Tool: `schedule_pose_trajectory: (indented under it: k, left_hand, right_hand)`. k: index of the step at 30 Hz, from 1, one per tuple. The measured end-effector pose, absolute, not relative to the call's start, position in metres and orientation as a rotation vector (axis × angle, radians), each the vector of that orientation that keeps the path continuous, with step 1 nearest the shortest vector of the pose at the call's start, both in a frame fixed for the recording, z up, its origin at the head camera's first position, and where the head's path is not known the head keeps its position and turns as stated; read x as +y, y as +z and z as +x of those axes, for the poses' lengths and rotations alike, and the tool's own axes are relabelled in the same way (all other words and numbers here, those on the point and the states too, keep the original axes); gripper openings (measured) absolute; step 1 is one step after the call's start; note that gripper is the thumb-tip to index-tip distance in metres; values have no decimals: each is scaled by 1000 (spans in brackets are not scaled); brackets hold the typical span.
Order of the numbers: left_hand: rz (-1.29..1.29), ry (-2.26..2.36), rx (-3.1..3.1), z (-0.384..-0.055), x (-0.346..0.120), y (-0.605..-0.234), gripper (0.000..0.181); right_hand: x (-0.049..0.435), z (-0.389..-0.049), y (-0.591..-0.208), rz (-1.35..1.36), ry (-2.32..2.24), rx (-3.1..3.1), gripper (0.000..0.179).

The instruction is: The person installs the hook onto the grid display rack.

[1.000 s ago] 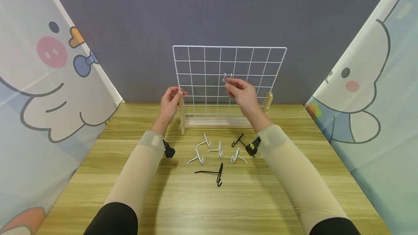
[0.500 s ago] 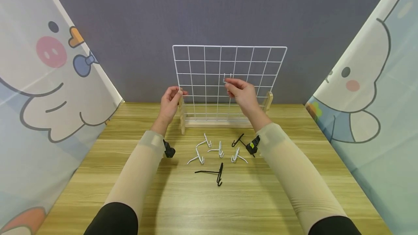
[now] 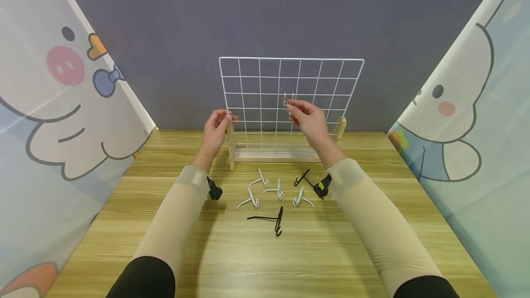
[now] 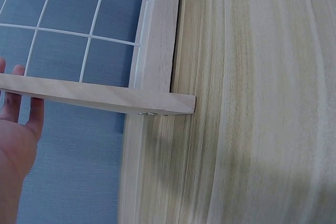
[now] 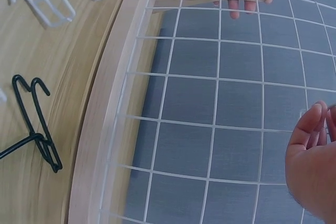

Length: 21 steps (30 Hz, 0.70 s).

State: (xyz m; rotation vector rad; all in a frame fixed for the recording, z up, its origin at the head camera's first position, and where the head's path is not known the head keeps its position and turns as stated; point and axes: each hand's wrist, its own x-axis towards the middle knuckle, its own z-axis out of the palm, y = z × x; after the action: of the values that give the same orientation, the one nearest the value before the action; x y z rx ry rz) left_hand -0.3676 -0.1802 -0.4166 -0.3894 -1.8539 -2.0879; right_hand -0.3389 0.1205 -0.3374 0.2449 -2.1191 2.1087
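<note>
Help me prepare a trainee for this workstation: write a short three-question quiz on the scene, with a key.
1. Open question: what does the right hand pinch in front of the wire grid?

2. Multiple choice: how many black hooks lie on the table?
A) One
B) Two
C) Four

3. True or false: the left hand lies flat on the table.

Key:
1. A white hook.
2. B: one nearest the person, the other beside the right wrist.
3. False: it grips the left wooden upright of the stand.
</note>
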Motion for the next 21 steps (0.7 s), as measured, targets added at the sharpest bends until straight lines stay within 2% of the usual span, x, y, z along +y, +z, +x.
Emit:
schedule_pose_trajectory:
  k: [13, 18, 21]
  left_hand:
    - [-390, -2064, -1878, -367, -180, -415, 8]
    - [-386, -2048, -1900, -368, -181, -416, 28]
    - [-385, -2051, -1898, -368, -180, -417, 29]
  right_hand:
    - [129, -333, -337, 276, 2063, -2130, 32]
    - [135, -328, -341, 285, 2085, -2119, 39]
    - [141, -323, -345, 286, 2075, -2138, 42]
